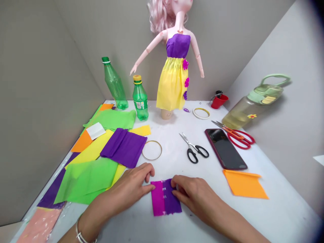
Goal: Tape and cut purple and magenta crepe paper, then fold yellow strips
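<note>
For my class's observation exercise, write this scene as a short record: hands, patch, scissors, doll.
Left hand: at the magenta edge of the patch
Right hand: touching its purple side
Patch: on the table, magenta beside purple
Black scissors: left of the phone
Red scissors: beside the phone
Doll: purple top, yellow skirt

Purple-magenta cloth (166,200) partly hidden by right hand (190,189); doll head (181,4) cropped at top.
</note>
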Demonstrator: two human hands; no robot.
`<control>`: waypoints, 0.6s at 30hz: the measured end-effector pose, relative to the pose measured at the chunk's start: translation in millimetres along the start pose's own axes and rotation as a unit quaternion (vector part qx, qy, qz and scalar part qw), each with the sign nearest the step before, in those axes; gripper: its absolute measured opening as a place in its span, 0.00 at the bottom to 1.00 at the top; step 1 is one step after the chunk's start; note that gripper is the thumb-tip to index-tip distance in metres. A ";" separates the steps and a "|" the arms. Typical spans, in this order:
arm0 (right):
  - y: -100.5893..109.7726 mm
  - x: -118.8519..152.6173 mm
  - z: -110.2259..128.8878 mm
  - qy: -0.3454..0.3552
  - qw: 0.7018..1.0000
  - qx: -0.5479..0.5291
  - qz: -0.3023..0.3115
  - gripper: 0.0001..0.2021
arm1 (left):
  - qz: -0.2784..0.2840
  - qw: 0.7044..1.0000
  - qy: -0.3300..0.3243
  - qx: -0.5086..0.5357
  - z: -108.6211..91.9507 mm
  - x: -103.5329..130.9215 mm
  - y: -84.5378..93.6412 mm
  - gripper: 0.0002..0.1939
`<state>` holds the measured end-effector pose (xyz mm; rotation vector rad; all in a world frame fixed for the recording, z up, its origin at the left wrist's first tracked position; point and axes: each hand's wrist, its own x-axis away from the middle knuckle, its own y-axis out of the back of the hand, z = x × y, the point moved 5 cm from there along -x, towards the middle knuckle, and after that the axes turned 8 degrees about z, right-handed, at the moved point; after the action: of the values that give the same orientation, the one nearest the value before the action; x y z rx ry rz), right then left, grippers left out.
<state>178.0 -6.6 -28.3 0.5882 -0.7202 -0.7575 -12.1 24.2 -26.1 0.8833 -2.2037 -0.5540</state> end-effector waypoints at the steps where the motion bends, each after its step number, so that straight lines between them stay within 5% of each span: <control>1: 0.7 -0.3 -1.1 -0.005 1.000 0.003 -0.003 0.05 | 0.002 1.000 -0.001 -0.013 -0.2 0.7 -0.3 0.06; 8: 8.8 -1.6 -11.1 -0.070 0.996 -0.005 -0.051 0.06 | 0.002 0.999 -0.011 -0.033 -2.3 2.9 -1.2 0.03; 18: 3.4 -9.7 -13.5 -0.061 0.993 -0.078 -0.058 0.04 | -0.004 0.999 -0.035 -0.021 -2.8 2.1 -1.3 0.03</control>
<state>184.5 5.8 -37.8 0.4457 -0.7369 -0.9547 -10.6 21.4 -24.0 0.8623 -2.2444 -0.6415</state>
